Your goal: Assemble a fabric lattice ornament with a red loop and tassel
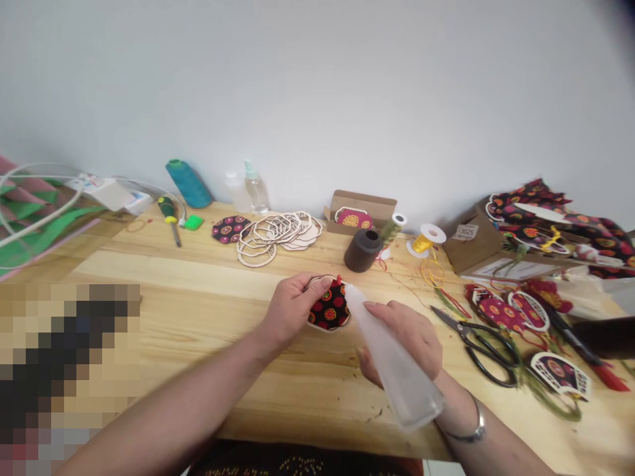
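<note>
My left hand (296,305) is closed on a small ornament (329,308) of black cloth with red and yellow flower rounds and a pale shaped rim. Its thumb presses on the top of the cloth, close to a bit of red cord. In my right hand (411,334) is a translucent white squeeze bottle (397,370), tilted so its narrow end is at the ornament's upper right edge. Whether that tip touches the cloth, I cannot tell. The bottle's wide base points down toward me.
Black scissors (481,347) lie right of my right hand, near finished tasselled ornaments (560,375). Behind my hands stand a dark thread cone (364,251) and a yellow spool (424,240). Pale cut-out frames (278,231), a screwdriver (170,218) and a cardboard box (471,244) line the back.
</note>
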`<action>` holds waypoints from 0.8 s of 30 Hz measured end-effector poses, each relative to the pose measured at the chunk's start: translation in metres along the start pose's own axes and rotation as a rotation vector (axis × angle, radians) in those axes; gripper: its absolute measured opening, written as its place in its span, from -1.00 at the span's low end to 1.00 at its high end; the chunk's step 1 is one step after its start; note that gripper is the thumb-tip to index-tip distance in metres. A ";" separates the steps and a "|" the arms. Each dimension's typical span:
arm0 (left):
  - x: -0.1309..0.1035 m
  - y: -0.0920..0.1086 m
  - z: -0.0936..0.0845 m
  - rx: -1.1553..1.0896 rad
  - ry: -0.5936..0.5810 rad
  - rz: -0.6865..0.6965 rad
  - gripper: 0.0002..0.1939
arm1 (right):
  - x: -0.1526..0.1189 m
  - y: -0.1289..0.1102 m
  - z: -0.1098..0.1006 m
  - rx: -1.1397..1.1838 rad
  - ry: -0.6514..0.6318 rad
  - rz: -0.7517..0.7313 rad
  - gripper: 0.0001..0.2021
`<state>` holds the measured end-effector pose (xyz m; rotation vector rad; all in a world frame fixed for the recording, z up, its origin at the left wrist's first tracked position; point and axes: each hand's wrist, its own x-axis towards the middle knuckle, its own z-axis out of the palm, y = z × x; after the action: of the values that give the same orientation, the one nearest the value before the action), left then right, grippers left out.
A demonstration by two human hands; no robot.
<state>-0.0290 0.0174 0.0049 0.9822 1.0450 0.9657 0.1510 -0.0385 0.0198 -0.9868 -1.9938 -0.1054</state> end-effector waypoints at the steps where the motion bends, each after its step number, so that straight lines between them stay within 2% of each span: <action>1: 0.000 0.000 0.000 0.004 0.002 0.006 -0.64 | -0.001 0.000 0.001 0.000 0.008 -0.005 -0.44; 14: -0.001 0.000 0.003 0.007 -0.014 0.012 -0.61 | 0.002 0.002 0.001 0.011 -0.035 -0.043 -0.52; 24: -0.004 0.002 0.003 0.040 -0.047 0.043 -0.65 | 0.002 0.004 0.004 -0.024 -0.006 -0.051 -0.64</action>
<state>-0.0268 0.0138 0.0085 1.0589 1.0111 0.9556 0.1501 -0.0327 0.0174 -0.9527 -2.0280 -0.1544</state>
